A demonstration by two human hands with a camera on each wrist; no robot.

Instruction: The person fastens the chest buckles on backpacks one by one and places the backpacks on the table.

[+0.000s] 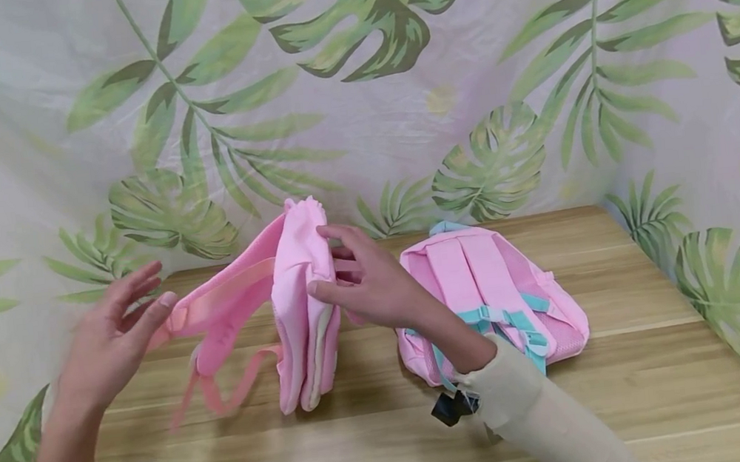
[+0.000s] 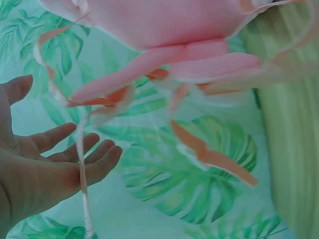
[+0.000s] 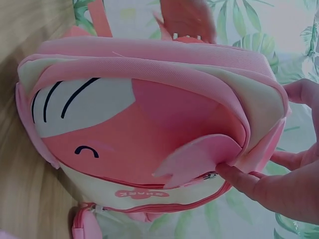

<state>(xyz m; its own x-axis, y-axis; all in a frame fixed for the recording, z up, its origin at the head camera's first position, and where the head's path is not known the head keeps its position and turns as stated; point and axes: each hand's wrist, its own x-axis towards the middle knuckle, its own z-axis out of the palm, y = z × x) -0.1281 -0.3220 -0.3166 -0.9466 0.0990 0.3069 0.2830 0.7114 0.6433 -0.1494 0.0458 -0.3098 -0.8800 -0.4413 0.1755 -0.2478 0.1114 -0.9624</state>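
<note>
A pink backpack (image 1: 303,304) with a shark face on its front (image 3: 119,134) stands on edge on the table. My right hand (image 1: 374,275) holds it by the side, the thumb on the near side and fingertips on the front by a pink fin (image 3: 199,159). Its padded straps (image 1: 230,304) stretch out to the left, with orange webbing (image 2: 199,147) dangling. Beside the end of the straps is my left hand (image 1: 106,338), fingers spread and slightly bent. In the left wrist view a thin pale strap (image 2: 81,164) crosses in front of those fingers, with no grip on it visible.
A second pink backpack (image 1: 495,278) with turquoise straps and buckles lies to the right, its strap side up. Wooden tabletop (image 1: 627,399) runs beneath both bags. Leaf-printed cloth (image 1: 374,134) hangs behind and at the sides.
</note>
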